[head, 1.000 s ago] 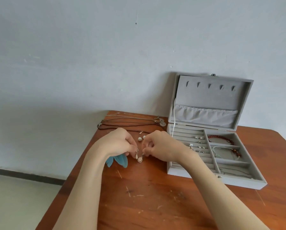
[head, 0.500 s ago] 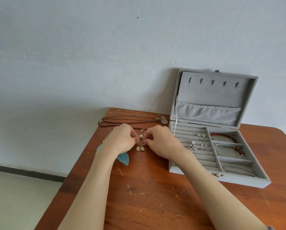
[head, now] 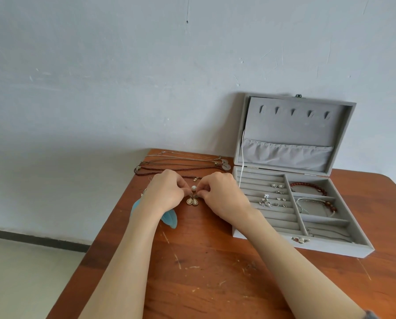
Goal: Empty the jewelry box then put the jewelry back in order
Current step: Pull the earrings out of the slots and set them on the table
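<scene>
A grey jewelry box [head: 245,234] stands open on the right of the wooden table [head: 206,272]. Inside lie small silver earrings [head: 267,201], a red bead bracelet [head: 308,186] and a corded bracelet [head: 316,203]. Left of the box, my left hand [head: 166,194] and my right hand [head: 222,194] meet, each pinching the top of a pair of cream teardrop earrings [head: 192,201] lying on the wood. A white pearl [head: 193,187] sits just beyond my fingertips.
Several long necklaces [head: 183,163] are laid out at the table's far left corner. Blue feather earrings [head: 170,218] lie partly under my left wrist. The table's left edge drops to a pale floor; a wall stands right behind the table.
Both hands have lowered the teardrop earrings to the tabletop and set the pair side by side; the view has shifted slightly.
</scene>
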Action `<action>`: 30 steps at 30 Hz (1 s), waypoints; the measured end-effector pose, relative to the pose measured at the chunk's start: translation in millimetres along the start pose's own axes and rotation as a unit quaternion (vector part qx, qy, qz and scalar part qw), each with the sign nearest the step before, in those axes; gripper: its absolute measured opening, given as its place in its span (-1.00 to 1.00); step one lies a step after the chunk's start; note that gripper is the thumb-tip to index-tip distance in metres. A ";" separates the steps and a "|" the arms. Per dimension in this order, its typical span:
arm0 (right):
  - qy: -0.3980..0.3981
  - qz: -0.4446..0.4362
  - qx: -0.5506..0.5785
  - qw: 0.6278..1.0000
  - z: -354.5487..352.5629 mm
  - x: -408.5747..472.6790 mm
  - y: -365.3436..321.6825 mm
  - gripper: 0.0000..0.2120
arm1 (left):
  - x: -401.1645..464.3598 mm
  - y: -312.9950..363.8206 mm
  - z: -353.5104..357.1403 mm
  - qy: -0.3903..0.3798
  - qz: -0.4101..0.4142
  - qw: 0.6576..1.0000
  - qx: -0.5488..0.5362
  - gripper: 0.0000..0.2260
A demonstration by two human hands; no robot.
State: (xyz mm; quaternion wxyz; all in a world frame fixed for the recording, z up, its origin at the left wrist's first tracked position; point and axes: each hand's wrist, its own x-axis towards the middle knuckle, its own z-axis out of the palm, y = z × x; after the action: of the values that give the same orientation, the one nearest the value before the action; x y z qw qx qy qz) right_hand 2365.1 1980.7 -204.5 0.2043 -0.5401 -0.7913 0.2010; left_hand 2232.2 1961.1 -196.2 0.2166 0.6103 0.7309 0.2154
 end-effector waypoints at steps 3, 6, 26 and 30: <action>0.006 0.001 0.003 1.000 0.5 -0.2 0.5 -0.86 | 0.2 0.0 0.6 0.001 0.009 1.000 0.009 -0.92; 0.016 -0.003 0.030 0.999 -4.9 -3.1 0.3 -0.89 | -1.2 -1.9 -4.3 0.007 0.019 1.000 -0.006 -0.94; 0.177 0.085 -0.013 0.980 -91.1 -54.8 112.1 -0.83 | -8.6 98.1 74.6 0.139 0.360 0.917 0.105 -0.76; 0.137 0.110 -0.049 0.983 -83.5 -51.7 118.4 -0.77 | 7.7 107.1 94.4 0.117 0.357 0.918 0.127 -0.76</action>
State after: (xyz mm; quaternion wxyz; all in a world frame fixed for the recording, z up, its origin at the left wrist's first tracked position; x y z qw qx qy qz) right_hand 2519.0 1980.1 -204.0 0.2608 -0.6559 -0.7002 0.1071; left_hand 2371.3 1990.9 -211.3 -0.0411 0.8237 0.5057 0.2531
